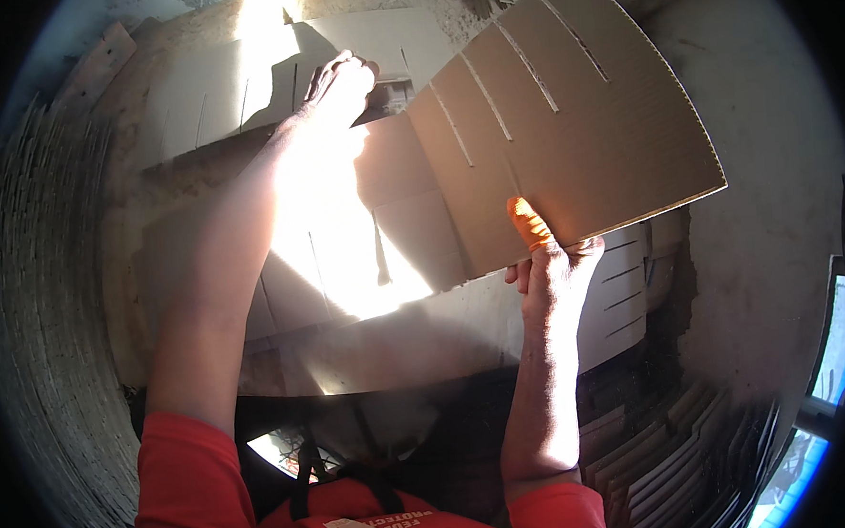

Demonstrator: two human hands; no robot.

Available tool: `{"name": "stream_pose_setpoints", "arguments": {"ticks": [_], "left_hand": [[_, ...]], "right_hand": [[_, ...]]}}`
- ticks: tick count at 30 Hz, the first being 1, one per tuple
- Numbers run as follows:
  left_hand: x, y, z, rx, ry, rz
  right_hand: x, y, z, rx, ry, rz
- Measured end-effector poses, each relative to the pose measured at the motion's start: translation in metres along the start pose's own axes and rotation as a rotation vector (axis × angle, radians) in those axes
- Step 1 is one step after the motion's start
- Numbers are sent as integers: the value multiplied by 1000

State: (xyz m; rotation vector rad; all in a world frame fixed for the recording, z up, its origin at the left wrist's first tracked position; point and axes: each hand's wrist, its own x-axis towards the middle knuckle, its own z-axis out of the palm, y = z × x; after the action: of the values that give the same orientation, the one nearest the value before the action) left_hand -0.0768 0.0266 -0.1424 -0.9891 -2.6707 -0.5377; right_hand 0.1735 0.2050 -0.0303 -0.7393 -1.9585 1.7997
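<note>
My right hand (549,275) grips the near edge of a brown slotted cardboard sheet (579,141), with an orange covering on its thumb lying flat on the face. The sheet's right part is raised and tilted, with several narrow slits running in from its far edge. At a crease it meets a lower part in bright sunlight. My left hand (341,82) is closed near the far edge of that lower part; what its fingers hold, if anything, is hidden.
Another slotted cardboard sheet (208,94) lies at the far side of the work surface. Tall stacks of cardboard (52,312) stand on the left, and more sheets (653,462) lean at the lower right. A slotted piece (620,292) lies beyond my right wrist.
</note>
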Motion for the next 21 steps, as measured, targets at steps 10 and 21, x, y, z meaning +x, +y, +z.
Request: {"name": "stream_pose_setpoints", "arguments": {"ticks": [10, 21], "left_hand": [[19, -8, -45, -75, -31, -20], [9, 29, -73, 215, 223, 438]], "right_hand": [[0, -6, 2, -28, -37, 29], [0, 0, -3, 119, -60, 23]]}}
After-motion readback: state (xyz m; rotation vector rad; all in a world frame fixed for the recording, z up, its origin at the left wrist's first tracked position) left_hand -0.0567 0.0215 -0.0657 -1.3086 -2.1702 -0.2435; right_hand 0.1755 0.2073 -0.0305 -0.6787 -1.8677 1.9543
